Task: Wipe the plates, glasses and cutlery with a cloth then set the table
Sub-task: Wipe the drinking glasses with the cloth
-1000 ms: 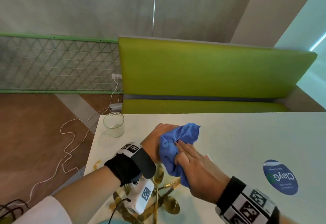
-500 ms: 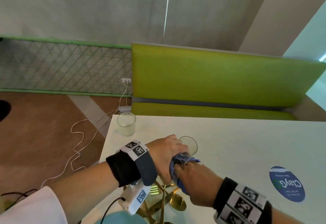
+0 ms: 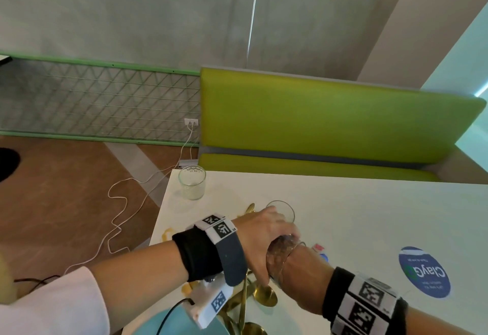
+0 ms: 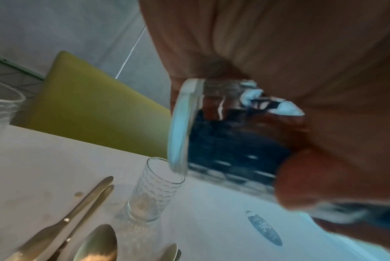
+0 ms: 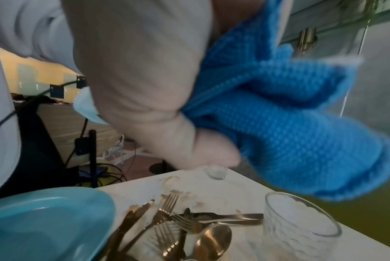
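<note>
Cloth (image 5: 285,113) now going inside glass (image 3: 281,254), frame centre: left hand (image 3: 264,239) gripping it, right hand (image 3: 303,276) clutching cloth; inside wipe starting.

Restaurant or café, green booth bench (image 3: 330,123) (upholstered), white table (image 3: 369,215)

Both forearms are stretched forward and converge, wrists banded with marker-printed straps. The left hand (image 3: 264,239) is curled around a tilted glass (image 4: 229,130), held clear of the table. The right hand (image 3: 303,271) is pushed into its mouth, fingers bunched around a blue cloth (image 5: 290,123).
</note>
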Action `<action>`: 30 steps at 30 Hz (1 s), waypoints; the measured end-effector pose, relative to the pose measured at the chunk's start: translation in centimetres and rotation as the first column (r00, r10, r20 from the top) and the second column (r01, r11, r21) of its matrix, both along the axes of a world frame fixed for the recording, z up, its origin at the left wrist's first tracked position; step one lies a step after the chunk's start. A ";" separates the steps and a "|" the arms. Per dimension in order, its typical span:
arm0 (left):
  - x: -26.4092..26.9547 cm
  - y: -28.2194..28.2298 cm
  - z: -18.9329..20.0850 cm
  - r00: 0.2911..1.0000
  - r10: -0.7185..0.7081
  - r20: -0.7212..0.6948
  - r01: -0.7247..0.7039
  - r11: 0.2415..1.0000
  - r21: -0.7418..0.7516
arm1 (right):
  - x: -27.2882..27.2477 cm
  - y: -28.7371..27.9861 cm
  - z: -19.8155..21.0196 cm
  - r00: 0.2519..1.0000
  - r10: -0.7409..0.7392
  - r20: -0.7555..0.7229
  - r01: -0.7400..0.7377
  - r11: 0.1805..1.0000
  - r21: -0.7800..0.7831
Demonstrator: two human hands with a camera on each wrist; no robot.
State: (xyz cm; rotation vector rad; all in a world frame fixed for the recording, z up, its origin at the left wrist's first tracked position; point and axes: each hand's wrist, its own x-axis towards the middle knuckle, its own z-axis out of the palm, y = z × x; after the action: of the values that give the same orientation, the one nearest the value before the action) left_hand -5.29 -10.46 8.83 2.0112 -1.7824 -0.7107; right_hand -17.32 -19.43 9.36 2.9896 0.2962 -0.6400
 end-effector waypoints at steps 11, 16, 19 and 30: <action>-1.2 0.3 -1.5 0.968 0.012 0.252 0.038 0.980 -0.196 | -0.8 -1.0 1.0 0.949 -0.239 -0.204 0.313 0.761 0.569; -0.8 -0.4 -1.7 0.993 0.001 0.116 0.009 0.996 -0.089 | -0.5 -0.7 -0.5 0.985 -0.026 -0.173 0.022 1.000 -0.021; -0.3 -0.4 -2.0 0.991 0.076 0.111 -0.056 0.983 -0.173 | 0.3 -1.5 -0.7 0.980 -0.125 -0.153 0.147 0.978 0.147; 4.3 0.3 -6.7 0.771 0.617 -0.156 -0.636 0.737 -0.231 | 1.9 -5.4 0.6 0.567 -0.444 -0.694 0.468 -0.520 0.715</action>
State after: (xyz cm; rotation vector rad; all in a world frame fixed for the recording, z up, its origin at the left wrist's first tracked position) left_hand -1.03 -10.20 2.12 2.1585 -0.9642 -0.2879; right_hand -15.38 -24.80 9.95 4.5104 -2.0806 -0.4569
